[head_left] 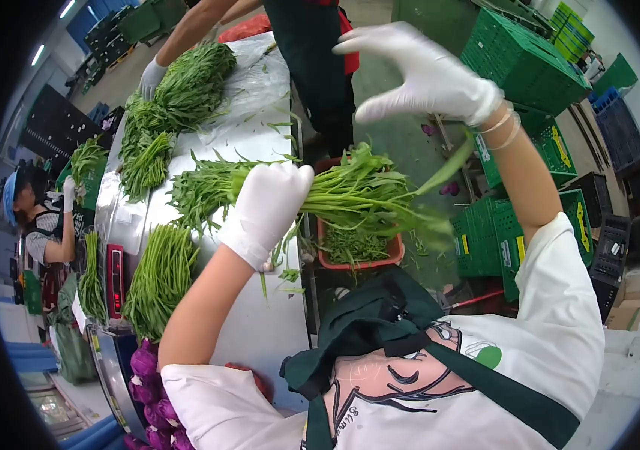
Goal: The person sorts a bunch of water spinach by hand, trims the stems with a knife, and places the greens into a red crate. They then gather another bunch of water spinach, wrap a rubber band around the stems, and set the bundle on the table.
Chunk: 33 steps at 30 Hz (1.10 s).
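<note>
The left hand (pixel 269 206) is clamped round a bunch of leafy greens (pixel 350 196) that stretches past the table (pixel 267 319) edge, above a red tub (pixel 365 262); the right hand (pixel 428 84) is raised, fingers spread.

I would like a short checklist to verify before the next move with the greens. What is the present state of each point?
1. Left hand closed around the bunch of greens: ok.
2. Right hand free: ok, raised open and apart from the bunch.
3. Both hands gloved: ok, white gloves.
4. Table near the left hand free of scraps: not ok, green scraps lie there.
5. Space left in the orange bin: cannot tell, trimmings hide its depth.
6. Co-worker's hand out of the way: ok, it is at the far pile of greens.
</note>
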Each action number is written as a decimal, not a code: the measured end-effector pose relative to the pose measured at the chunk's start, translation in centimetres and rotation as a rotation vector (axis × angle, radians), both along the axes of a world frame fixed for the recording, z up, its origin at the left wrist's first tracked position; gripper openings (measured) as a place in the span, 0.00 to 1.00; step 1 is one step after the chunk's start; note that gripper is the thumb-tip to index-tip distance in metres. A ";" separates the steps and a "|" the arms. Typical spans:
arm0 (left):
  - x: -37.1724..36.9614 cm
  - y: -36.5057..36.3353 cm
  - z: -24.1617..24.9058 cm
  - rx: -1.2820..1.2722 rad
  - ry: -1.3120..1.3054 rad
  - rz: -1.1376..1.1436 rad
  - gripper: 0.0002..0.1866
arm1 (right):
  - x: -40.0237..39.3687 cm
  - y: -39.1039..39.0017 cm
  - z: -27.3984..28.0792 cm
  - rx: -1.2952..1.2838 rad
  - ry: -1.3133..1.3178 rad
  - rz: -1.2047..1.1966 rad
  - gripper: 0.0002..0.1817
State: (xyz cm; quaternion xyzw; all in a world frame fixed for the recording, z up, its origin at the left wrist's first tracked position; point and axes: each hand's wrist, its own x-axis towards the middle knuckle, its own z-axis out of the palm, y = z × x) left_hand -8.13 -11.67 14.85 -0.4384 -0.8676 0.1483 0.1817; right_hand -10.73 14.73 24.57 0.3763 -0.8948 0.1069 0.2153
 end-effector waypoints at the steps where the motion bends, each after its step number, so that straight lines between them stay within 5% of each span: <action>1: -0.3 0.3 0.5 -0.034 -0.021 -0.024 0.12 | -1.0 -0.6 -2.1 -0.229 -0.429 0.225 0.51; 3: -0.4 0.9 1.9 -0.021 -0.001 -0.094 0.11 | -2.1 -1.1 -7.2 -0.300 -0.742 0.329 0.63; 5: -0.8 0.6 2.8 0.056 -0.009 -0.143 0.11 | -1.6 -1.5 -10.2 -0.448 -1.133 0.548 0.56; 6: -0.9 0.1 3.3 0.089 -0.036 -0.127 0.11 | -1.6 -1.2 -12.3 -0.488 -1.407 0.569 0.61; 10: -1.9 -2.0 4.0 0.193 -0.180 -0.049 0.11 | 1.4 -1.0 -14.5 -0.724 -1.546 0.557 0.65; 11: -2.2 -2.3 3.8 0.217 -0.204 -0.052 0.11 | 2.3 -0.7 -14.9 -0.767 -1.604 0.411 0.73; 12: -2.5 -2.4 3.6 0.241 -0.226 -0.058 0.11 | 3.0 -1.0 -14.7 -0.889 -1.689 0.547 0.65; 14: -2.9 -2.4 3.4 0.227 -0.254 -0.049 0.10 | 3.9 -1.0 -14.5 -0.984 -1.707 0.433 0.65; 17: -3.0 -2.5 3.0 0.219 -0.270 -0.068 0.10 | 4.9 -1.9 -14.3 -0.893 -1.808 0.417 0.62; 20: -3.3 -2.6 2.2 0.184 -0.300 -0.042 0.10 | 6.8 -3.8 -14.0 -0.823 -1.737 0.233 0.48; 22: -3.3 -2.3 2.7 0.218 -0.304 -0.063 0.09 | 7.1 -4.2 -13.9 -0.955 -1.811 0.226 0.44; 23: -3.5 -1.8 3.3 -0.040 -0.388 0.161 0.20 | 7.2 -4.3 -13.8 -1.024 -1.845 0.221 0.42; 26: -1.4 -2.1 2.5 0.439 0.299 0.115 0.31 | 6.6 -3.8 -13.4 -1.142 -1.839 0.223 0.39; 28: 2.4 -2.3 1.9 0.727 0.146 0.289 0.46 | 6.0 -3.2 -12.0 -1.188 -1.724 0.236 0.38; 30: 4.7 -1.1 -3.9 1.546 0.032 0.017 0.48 | 5.4 -2.4 -11.2 -1.145 -1.594 0.194 0.38; 32: 6.9 3.4 -8.9 2.233 -0.818 0.005 0.50 | 4.5 -2.1 -10.6 -1.080 -1.541 0.165 0.37; 33: 6.9 4.9 -9.6 2.128 -1.125 -0.044 0.52 | 4.4 -2.4 -10.0 -1.029 -1.548 0.120 0.36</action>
